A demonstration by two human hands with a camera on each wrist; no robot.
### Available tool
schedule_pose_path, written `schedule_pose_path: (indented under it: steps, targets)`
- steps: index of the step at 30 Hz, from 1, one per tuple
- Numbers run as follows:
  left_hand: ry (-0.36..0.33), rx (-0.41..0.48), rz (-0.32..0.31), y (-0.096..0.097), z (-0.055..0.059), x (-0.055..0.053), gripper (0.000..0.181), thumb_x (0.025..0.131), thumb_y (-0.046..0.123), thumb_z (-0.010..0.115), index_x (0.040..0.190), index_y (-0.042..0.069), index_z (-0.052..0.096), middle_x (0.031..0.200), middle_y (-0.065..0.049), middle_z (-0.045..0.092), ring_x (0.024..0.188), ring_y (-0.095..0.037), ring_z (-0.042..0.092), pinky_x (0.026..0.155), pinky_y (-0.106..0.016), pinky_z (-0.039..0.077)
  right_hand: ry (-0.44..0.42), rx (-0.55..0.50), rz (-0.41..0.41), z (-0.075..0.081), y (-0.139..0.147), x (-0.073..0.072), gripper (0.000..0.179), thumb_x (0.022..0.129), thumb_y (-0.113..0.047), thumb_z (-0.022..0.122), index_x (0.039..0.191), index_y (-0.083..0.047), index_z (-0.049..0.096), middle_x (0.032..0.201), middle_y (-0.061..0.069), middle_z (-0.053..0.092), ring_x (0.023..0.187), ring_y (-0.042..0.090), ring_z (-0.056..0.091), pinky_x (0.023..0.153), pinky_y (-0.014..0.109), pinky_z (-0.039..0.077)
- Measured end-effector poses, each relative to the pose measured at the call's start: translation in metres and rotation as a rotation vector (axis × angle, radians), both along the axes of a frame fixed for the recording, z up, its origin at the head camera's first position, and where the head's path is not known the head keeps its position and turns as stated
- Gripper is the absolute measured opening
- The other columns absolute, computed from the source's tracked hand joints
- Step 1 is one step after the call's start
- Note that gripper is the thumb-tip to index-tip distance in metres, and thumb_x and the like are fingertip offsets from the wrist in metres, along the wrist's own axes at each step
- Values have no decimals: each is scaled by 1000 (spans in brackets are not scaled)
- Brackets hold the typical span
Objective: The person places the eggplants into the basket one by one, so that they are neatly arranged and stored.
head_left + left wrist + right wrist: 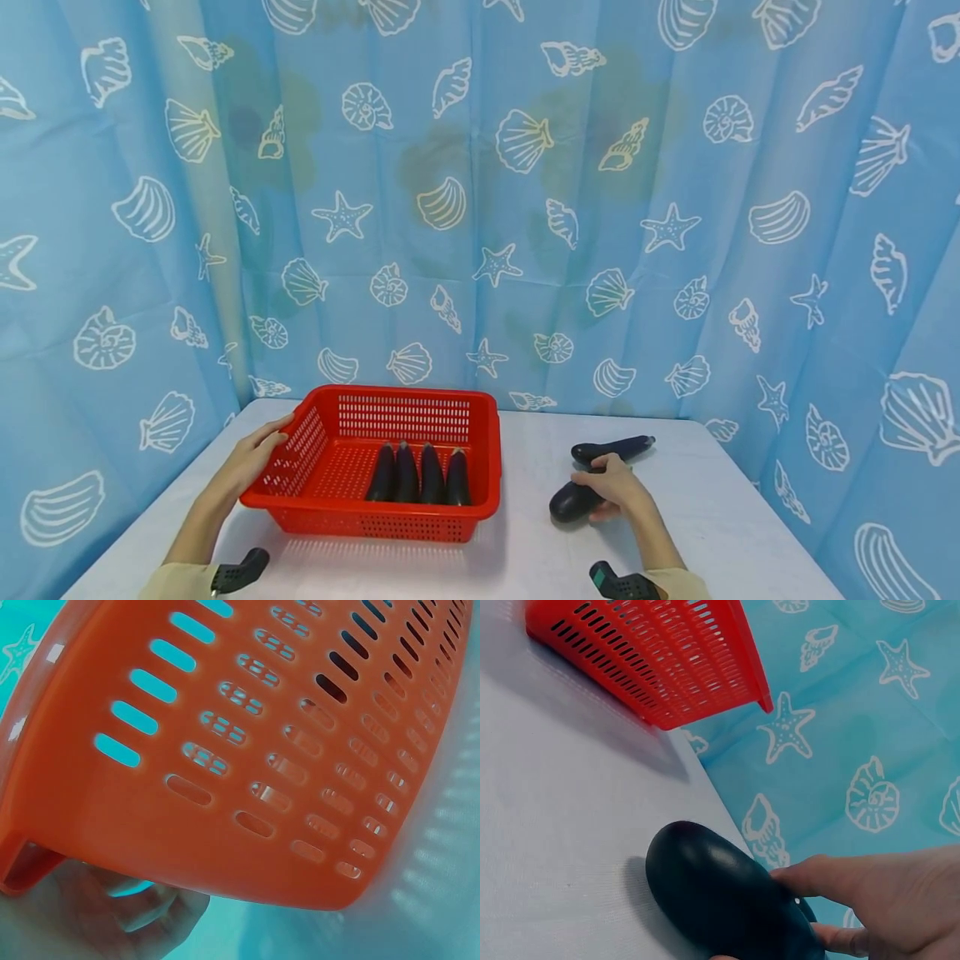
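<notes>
**Beige left sleeve (176,582) nearest, red basket (337,503) beyond**

Gripping the basket's left rim with the left hand (249,457). Inside, side by side in the right half, 4 dark eggplants (406,477), stem ends pointing away. Farther right, pinching a 5th eggplant (572,502) with the right hand (619,483), thick end nearest; cannot tell whether resting on the white table (420,577) or lifted. Just behind, on the table, a 6th eggplant (622,448).

**Parts Covered or Cut**

In the head view, the front wall of the red basket (375,523) hides the lower ends of four eggplants (407,479), and my right hand (617,487) covers part of the held eggplant (574,502). The right wrist view cuts this one at bottom; the left wrist view cuts my left hand (112,919).
</notes>
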State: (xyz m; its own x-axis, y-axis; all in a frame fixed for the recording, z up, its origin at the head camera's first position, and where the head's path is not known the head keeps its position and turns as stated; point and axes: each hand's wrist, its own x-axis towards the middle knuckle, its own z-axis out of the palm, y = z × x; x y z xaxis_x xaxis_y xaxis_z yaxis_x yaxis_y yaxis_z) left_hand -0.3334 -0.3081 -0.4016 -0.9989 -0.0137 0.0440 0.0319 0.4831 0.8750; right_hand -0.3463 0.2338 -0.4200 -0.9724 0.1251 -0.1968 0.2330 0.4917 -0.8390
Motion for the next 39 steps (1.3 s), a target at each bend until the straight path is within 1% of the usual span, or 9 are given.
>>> schedule_pose_path:
  steps: [5, 10, 19, 21, 25, 28, 31, 39]
  targets:
    - [0, 5, 2, 0, 0, -1, 58, 106, 37, 34, 157, 13, 21, 152, -31, 33, 107, -27, 63, 80, -38, 61, 20, -13, 14, 1, 1, 2, 63, 88, -18, 67, 135, 8, 34, 128, 43, 37, 82, 36, 66, 62, 38, 62]
    - [5, 6, 2, 0, 0, -1, 57, 106, 36, 33, 156, 11, 22, 152, -32, 32, 107, -27, 62, 80, -38, 61, 11, -16, 28, 2, 2, 2, 67, 89, -17, 65, 138, 9, 29, 131, 44, 34, 84, 37, 66, 66, 40, 62]
    - [5, -4, 0, 0, 1, -3, 56, 106, 33, 31, 156, 10, 22, 151, -32, 32, 106, -27, 60, 80, -37, 61, 21, -6, 27, 3, 4, 4, 78, 87, -16, 67, 144, 10, 21, 134, 45, 31, 77, 33, 67, 63, 38, 62]
    - [2, -2, 2, 0, 1, -3, 56, 106, 33, 32, 156, 10, 22, 151, -32, 33, 106, -28, 60, 80, -37, 61, 21, -6, 26, 3, 4, 5, 80, 87, -16, 68, 145, 10, 20, 135, 46, 30, 80, 34, 67, 62, 38, 62]
    - [7, -11, 3, 0, 2, -3, 55, 106, 33, 31, 156, 10, 23, 151, -32, 33, 108, -30, 59, 80, -36, 61, 9, -12, 25, 5, 3, 4, 83, 85, -16, 69, 145, 11, 19, 136, 46, 28, 89, 40, 66, 63, 39, 62]
    - [11, -16, 3, 0, 2, -3, 55, 107, 33, 31, 156, 9, 23, 151, -32, 33, 109, -31, 58, 80, -35, 61, -5, -10, 23, 6, 3, 4, 84, 85, -17, 70, 147, 10, 19, 137, 46, 27, 92, 42, 64, 64, 40, 62]
    - [5, -8, 5, -1, 1, -3, 55, 106, 32, 31, 156, 10, 23, 151, -32, 33, 109, -31, 58, 80, -35, 61, -18, -12, 12, 8, 1, 3, 86, 84, -18, 72, 148, 7, 20, 138, 44, 30, 90, 40, 65, 64, 40, 62]
    - [4, -14, 10, -2, 0, -3, 55, 107, 32, 30, 156, 10, 23, 152, -32, 32, 109, -32, 58, 80, -35, 60, -14, 13, 31, 11, -1, 5, 85, 85, -18, 71, 147, 10, 20, 134, 46, 33, 84, 35, 67, 66, 40, 62]
